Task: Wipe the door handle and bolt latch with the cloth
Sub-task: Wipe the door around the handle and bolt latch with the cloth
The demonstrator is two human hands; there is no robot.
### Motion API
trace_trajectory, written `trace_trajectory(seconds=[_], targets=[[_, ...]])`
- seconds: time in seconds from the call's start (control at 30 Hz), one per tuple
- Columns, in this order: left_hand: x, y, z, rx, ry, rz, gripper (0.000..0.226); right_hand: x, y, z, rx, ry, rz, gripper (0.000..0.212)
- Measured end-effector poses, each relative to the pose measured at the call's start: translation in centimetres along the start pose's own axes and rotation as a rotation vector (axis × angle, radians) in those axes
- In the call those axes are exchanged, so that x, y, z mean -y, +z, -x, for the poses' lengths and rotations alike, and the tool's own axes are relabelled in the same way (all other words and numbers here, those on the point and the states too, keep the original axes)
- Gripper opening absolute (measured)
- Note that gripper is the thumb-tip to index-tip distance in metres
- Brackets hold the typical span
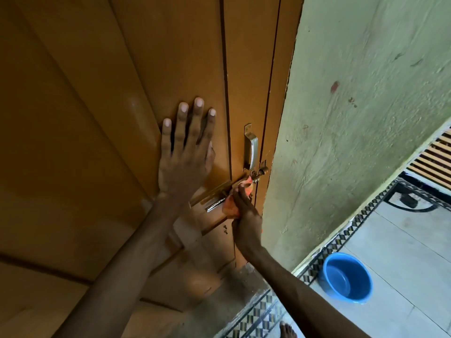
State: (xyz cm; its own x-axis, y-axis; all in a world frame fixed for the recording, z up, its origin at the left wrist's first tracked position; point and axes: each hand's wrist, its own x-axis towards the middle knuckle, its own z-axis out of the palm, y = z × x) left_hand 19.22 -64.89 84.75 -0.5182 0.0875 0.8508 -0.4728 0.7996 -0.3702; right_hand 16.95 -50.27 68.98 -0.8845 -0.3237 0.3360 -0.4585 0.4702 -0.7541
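Observation:
A silver door handle (251, 147) stands upright near the right edge of the brown wooden door (122, 93). Just below it a brass bolt latch (217, 195) runs slantwise, its knob end (260, 172) by the door edge. My right hand (245, 213) is shut on a bunched orange cloth (230, 207) and presses it onto the middle of the latch, hiding that part. My left hand (186, 152) lies flat on the door with its fingers spread, left of the handle, holding nothing.
A pale green wall (353, 118) borders the door on the right. A blue plastic basin (347, 276) sits on the tiled floor at the lower right, beside a patterned border strip (341, 237). A bare foot (288, 330) shows at the bottom edge.

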Motion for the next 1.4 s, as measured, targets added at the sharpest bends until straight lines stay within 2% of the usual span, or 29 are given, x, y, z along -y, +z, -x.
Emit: trace_trajectory(seconds=[0.1, 0.27, 0.43, 0.57, 0.67, 0.8, 0.93, 1.0, 1.07, 1.13, 1.2, 1.3, 1.4], targets=[[0.0, 0.0, 0.0, -0.012, 0.007, -0.007, 0.055, 1.1, 1.7, 1.9, 0.069, -0.017, 0.111, 0.081], [0.0, 0.1, -0.2, -0.016, 0.011, -0.008, 0.055, 2.0, 1.7, 1.9, 0.106, 0.031, 0.094, 0.071], [0.0, 0.1, -0.1, -0.018, 0.005, -0.013, 0.055, 2.5, 0.8, 1.6, 0.239, 0.120, -0.030, 0.059], [0.0, 0.0, -0.1, -0.017, 0.010, -0.013, 0.055, 2.5, -1.9, 0.2, 0.307, 0.016, -0.002, 0.054], [0.1, 0.1, -0.1, -0.027, 0.017, -0.029, 0.055, 2.5, -2.8, -0.5, 0.300, 0.052, 0.024, 0.052], [0.0, 0.3, 0.0, -0.019, 0.017, -0.042, 0.056, 4.2, -0.1, 1.7, 0.297, 0.102, 0.072, 0.056], [0.0, 0.2, -0.1, -0.008, 0.022, -0.051, 0.055, 3.5, 0.5, 2.7, 0.389, 0.035, 0.076, 0.053], [0.0, 0.1, -0.1, -0.003, 0.020, -0.039, 0.055, 2.9, -0.7, 2.3, 0.414, 0.078, 0.032, 0.048], [0.1, -0.2, -0.1, 0.004, 0.019, -0.022, 0.056, 2.3, -1.8, 2.0, 0.378, 0.111, -0.032, 0.047], [0.2, -0.5, -0.1, 0.025, 0.029, 0.011, 0.057, 2.1, -2.4, 1.6, 0.272, 0.095, 0.026, 0.056], [0.6, -0.8, 0.5, 0.070, 0.044, 0.045, 0.058, 2.7, -1.8, 1.9, 0.242, 0.123, 0.025, 0.056], [1.5, -0.9, 1.9, 0.111, 0.099, 0.009, 0.059, 3.9, 0.3, 3.7, 0.294, 0.092, -0.033, 0.052], [2.0, -0.5, 2.4, 0.080, 0.149, -0.071, 0.058, 4.2, 0.1, 3.7, 0.349, 0.076, -0.070, 0.048]])
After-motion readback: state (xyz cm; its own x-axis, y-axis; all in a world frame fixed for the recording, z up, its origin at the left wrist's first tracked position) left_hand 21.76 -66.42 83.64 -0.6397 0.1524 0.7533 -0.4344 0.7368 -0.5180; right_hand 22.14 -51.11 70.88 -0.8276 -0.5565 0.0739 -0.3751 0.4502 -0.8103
